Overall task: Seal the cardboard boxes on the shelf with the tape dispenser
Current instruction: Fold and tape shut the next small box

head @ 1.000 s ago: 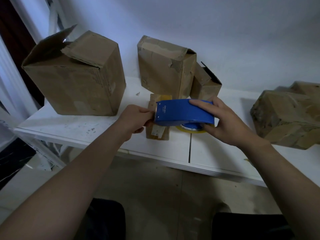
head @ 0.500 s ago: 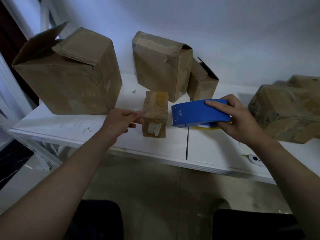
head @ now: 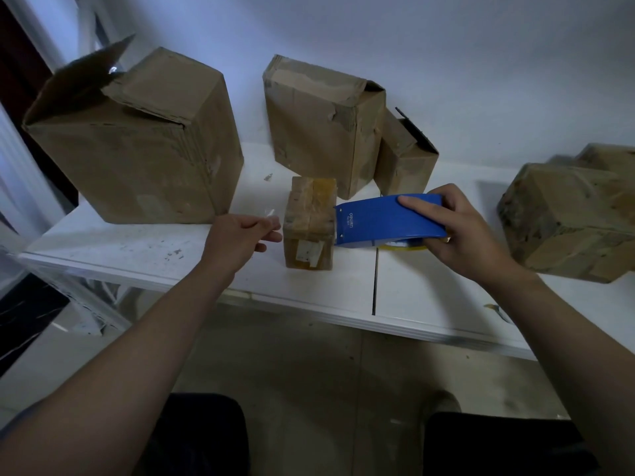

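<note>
A small taped cardboard box point(head: 311, 221) stands near the front of the white shelf point(head: 144, 249). My right hand point(head: 460, 231) grips the blue tape dispenser point(head: 385, 221), whose front end touches the small box's right top edge. My left hand point(head: 240, 237) is just left of the small box and pinches a short clear strip of tape point(head: 269, 214) between thumb and fingers. A large box point(head: 144, 159) with a raised flap stands at the left, and a medium box point(head: 323, 128) stands behind the small one.
A smaller open-flapped box point(head: 405, 159) leans against the medium box. Two rough brown boxes point(head: 567, 218) sit at the right. The white wall is close behind. A seam point(head: 374, 286) splits the shelf boards. Below the shelf edge is the floor.
The dispenser has moved right, off the top of the small box to its right edge. My left hand has pulled back to the left, now holding a clear strip of tape.
</note>
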Tool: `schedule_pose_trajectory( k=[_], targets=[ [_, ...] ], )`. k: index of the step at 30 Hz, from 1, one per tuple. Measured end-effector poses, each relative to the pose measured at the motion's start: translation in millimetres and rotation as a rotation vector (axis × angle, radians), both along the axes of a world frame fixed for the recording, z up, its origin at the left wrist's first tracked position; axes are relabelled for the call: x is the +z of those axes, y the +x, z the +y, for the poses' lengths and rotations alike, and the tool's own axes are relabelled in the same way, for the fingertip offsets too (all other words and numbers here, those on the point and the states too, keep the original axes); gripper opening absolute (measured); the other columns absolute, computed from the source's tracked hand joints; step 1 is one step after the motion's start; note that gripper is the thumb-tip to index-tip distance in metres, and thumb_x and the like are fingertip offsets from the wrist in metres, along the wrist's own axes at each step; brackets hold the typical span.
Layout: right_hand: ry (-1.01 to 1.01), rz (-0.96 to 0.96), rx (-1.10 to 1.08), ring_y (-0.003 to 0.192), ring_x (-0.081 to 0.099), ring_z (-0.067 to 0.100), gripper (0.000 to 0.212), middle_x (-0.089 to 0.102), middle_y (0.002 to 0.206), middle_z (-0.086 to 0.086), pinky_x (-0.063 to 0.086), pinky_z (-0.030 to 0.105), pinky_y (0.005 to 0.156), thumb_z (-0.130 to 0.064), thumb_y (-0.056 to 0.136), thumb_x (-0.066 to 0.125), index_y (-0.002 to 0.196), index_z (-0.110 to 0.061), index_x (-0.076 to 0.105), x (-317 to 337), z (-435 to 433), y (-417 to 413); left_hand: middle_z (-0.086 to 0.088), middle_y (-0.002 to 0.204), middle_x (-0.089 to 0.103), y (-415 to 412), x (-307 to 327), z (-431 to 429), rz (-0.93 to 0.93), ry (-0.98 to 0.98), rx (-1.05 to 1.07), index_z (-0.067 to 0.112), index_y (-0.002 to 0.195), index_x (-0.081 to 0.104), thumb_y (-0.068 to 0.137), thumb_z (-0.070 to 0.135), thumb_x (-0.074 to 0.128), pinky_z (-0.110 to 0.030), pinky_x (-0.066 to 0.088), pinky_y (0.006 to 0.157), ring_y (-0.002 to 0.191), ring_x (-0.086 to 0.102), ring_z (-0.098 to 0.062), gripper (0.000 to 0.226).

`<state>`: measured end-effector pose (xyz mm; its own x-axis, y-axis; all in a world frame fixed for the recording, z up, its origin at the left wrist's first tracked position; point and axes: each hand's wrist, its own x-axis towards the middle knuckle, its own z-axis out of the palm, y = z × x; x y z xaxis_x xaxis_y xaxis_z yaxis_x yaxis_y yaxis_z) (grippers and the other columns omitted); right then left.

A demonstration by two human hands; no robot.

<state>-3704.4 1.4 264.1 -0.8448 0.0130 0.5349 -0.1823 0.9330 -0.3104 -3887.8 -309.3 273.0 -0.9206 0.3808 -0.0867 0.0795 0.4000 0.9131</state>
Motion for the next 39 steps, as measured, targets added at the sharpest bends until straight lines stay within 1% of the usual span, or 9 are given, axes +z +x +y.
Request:
schedule_pose_trajectory(
  k=[5, 13, 17, 20, 25, 28, 30, 34, 39],
  targets=[
    [0.001, -0.003, -0.009, 0.107, 0.042, 0.014, 0.080, 0.043, 0.121, 0.009, 0.037, 0.015, 0.093, 0.003, 0.083, 0.076, 0.148, -0.033, 0.045, -2, 2, -1, 0.009, 0.092, 0.077, 0, -4, 4, 0.008, -0.012, -0.017, 0.024, 0.103, 0.075, 0.095, 0.044, 0.062, -0.022, 0.046, 0.066, 0.081, 0.070, -0.010, 0.026],
    [-0.028, -0.057, -0.009, 0.103, 0.041, 0.009, 0.081, 0.038, 0.117, 0.000, 0.035, 0.004, 0.094, 0.004, 0.082, 0.075, 0.149, -0.031, 0.045, -18, -5, -2, 0.008, 0.090, 0.076, 1, -17, 10, 0.057, -0.003, -0.010, 0.023, 0.101, 0.074, 0.097, 0.040, 0.061, -0.025, 0.052, 0.070, 0.079, 0.071, -0.009, 0.022],
    [-0.037, -0.070, -0.034, 0.101, 0.043, 0.010, 0.084, 0.039, 0.117, 0.002, 0.036, 0.005, 0.093, 0.004, 0.082, 0.075, 0.149, -0.035, 0.043, -23, -10, -5, 0.012, 0.086, 0.075, 3, -28, 13, 0.107, -0.027, 0.046, 0.032, 0.089, 0.072, 0.098, 0.042, 0.060, -0.032, 0.055, 0.082, 0.083, 0.071, -0.013, 0.019],
    [-0.052, -0.071, -0.047, 0.103, 0.042, 0.009, 0.085, 0.036, 0.119, -0.003, 0.034, 0.003, 0.095, 0.004, 0.082, 0.074, 0.149, -0.037, 0.042, -25, -11, -6, 0.015, 0.082, 0.072, 10, -35, 15, 0.207, -0.056, 0.099, 0.036, 0.078, 0.069, 0.100, 0.041, 0.056, -0.032, 0.054, 0.079, 0.080, 0.068, -0.012, 0.026],
    [-0.051, -0.063, -0.057, 0.104, 0.042, 0.008, 0.084, 0.035, 0.120, -0.004, 0.034, 0.003, 0.095, 0.005, 0.081, 0.074, 0.149, -0.034, 0.044, -27, -12, -7, 0.006, 0.090, 0.070, 13, -39, 22, 0.255, -0.117, 0.090, 0.022, 0.101, 0.072, 0.104, 0.043, 0.046, -0.026, 0.047, 0.072, 0.088, 0.064, -0.015, 0.034],
    [-0.046, -0.068, -0.065, 0.105, 0.041, 0.008, 0.084, 0.037, 0.121, -0.001, 0.035, 0.004, 0.095, 0.005, 0.081, 0.074, 0.149, -0.035, 0.043, -27, -12, -7, -0.006, 0.121, 0.066, 6, -46, 23, 0.084, -0.187, 0.045, 0.024, 0.132, 0.060, 0.101, 0.059, 0.038, -0.043, 0.052, 0.094, 0.110, 0.061, -0.026, 0.052],
    [-0.047, -0.068, -0.062, 0.105, 0.041, 0.008, 0.084, 0.037, 0.121, 0.000, 0.035, 0.003, 0.096, 0.006, 0.081, 0.073, 0.149, -0.034, 0.043, -27, -11, -7, -0.010, 0.130, 0.062, 2, -48, 24, -0.033, -0.203, 0.037, 0.025, 0.142, 0.049, 0.097, 0.068, 0.035, -0.048, 0.049, 0.101, 0.117, 0.059, -0.029, 0.064],
    [-0.044, -0.066, -0.058, 0.104, 0.040, 0.007, 0.084, 0.036, 0.121, -0.002, 0.034, 0.002, 0.096, 0.006, 0.081, 0.073, 0.149, -0.033, 0.044, -27, -11, -8, -0.011, 0.130, 0.063, -1, -48, 27, 0.045, -0.288, 0.023, 0.019, 0.142, 0.046, 0.099, 0.065, 0.030, -0.039, 0.046, 0.092, 0.116, 0.059, -0.028, 0.065],
    [-0.047, -0.080, -0.055, 0.105, 0.041, 0.007, 0.084, 0.036, 0.121, -0.002, 0.035, 0.004, 0.096, 0.004, 0.082, 0.074, 0.149, -0.036, 0.042, -27, -11, -10, -0.008, 0.131, 0.061, -10, -46, 31, 0.214, -0.342, 0.048, 0.016, 0.136, 0.054, 0.104, 0.053, 0.035, -0.036, 0.043, 0.089, 0.118, 0.058, -0.028, 0.052]
  ],
)
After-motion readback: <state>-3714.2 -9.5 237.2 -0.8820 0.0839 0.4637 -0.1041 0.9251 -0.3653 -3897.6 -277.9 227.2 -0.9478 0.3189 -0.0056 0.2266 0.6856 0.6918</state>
